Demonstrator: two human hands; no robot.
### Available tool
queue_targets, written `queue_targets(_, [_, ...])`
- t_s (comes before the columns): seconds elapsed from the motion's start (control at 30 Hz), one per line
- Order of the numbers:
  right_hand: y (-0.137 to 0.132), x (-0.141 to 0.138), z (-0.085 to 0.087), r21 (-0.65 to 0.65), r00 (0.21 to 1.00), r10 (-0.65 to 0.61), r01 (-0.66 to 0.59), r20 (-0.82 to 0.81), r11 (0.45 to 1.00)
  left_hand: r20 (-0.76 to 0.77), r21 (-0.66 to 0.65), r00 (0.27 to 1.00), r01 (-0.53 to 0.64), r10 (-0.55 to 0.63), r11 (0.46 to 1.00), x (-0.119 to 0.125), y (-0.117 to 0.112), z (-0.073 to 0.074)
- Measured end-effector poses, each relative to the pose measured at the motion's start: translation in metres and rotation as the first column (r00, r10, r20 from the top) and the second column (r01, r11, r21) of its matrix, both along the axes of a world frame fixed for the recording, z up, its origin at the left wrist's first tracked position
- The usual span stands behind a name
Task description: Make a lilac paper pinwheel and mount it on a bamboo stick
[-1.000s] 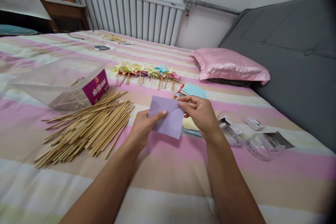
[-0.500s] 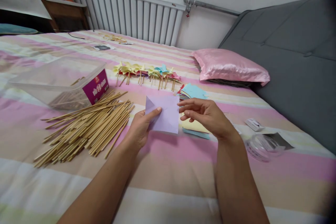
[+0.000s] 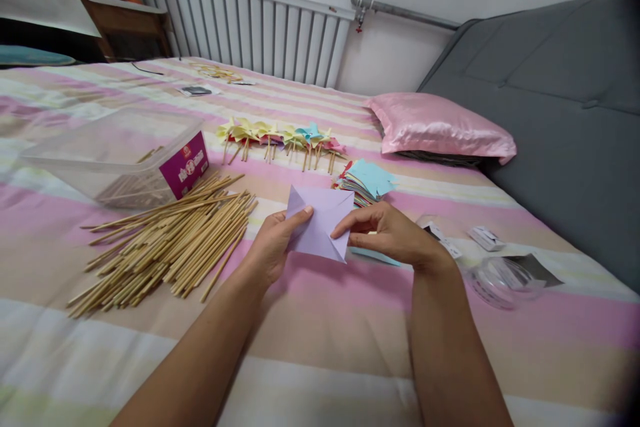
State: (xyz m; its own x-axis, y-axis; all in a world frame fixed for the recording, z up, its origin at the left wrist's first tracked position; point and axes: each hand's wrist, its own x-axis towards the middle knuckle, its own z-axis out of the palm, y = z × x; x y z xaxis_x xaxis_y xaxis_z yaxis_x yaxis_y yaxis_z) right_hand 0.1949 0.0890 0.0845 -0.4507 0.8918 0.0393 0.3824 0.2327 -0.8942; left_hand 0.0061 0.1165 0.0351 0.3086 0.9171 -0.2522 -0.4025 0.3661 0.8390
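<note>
A square of purple paper [image 3: 323, 213] is held above the bed, with slits running in from its corners. My left hand [image 3: 273, 240] pinches its left side, thumb on top and fingers underneath. On the right side, the fingers of my right hand [image 3: 393, 233] press against the paper's face and edge, closed on it. Just behind lies a stack of cut coloured papers [image 3: 370, 180], light blue on top. Part of another paper pile [image 3: 377, 257] shows beneath my right hand, mostly hidden.
Many thin wooden sticks [image 3: 175, 247] lie at left beside a clear plastic box [image 3: 115, 160]. Finished paper pinwheels [image 3: 280, 137] rest in a row behind. At right are small white boxes [image 3: 485, 238] and a round clear container [image 3: 503, 283]. A pink pillow [image 3: 440, 123] lies farther back.
My right hand has moved in and down from beside the paper and now grips its right side. The purple paper has shifted slightly right, and its right corners are bent.
</note>
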Motion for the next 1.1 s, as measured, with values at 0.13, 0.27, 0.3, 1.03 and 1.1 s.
queue_targets(0.13, [0.000, 0.000, -0.001, -0.015, 0.999, 0.022, -0.022, -0.028, 1.000, -0.024, 0.017, 0.999, 0.045, -0.045, 0.999, 0.000, -0.001, 0.000])
queue_targets(0.27, [0.000, 0.000, 0.000, -0.005, 1.000, 0.021, -0.021, -0.015, 1.000, -0.018, 0.041, 0.998, 0.064, -0.064, 0.997, 0.000, -0.001, 0.000])
queue_targets(0.3, [0.000, 0.000, 0.000, -0.004, 1.000, 0.021, -0.021, -0.013, 1.000, -0.021, 0.042, 0.998, 0.064, -0.063, 0.997, 0.000, -0.001, 0.000])
queue_targets(1.03, [0.008, -0.006, -0.010, 0.093, 0.963, -0.269, 0.265, 0.030, 0.960, -0.041, 0.148, 0.991, 0.130, -0.125, 0.981, 0.001, -0.005, 0.001])
queue_targets(1.1, [0.009, -0.006, -0.011, 0.087, 0.958, -0.287, 0.284, 0.021, 0.955, -0.053, 0.164, 0.990, 0.140, -0.133, 0.976, 0.001, -0.005, 0.001])
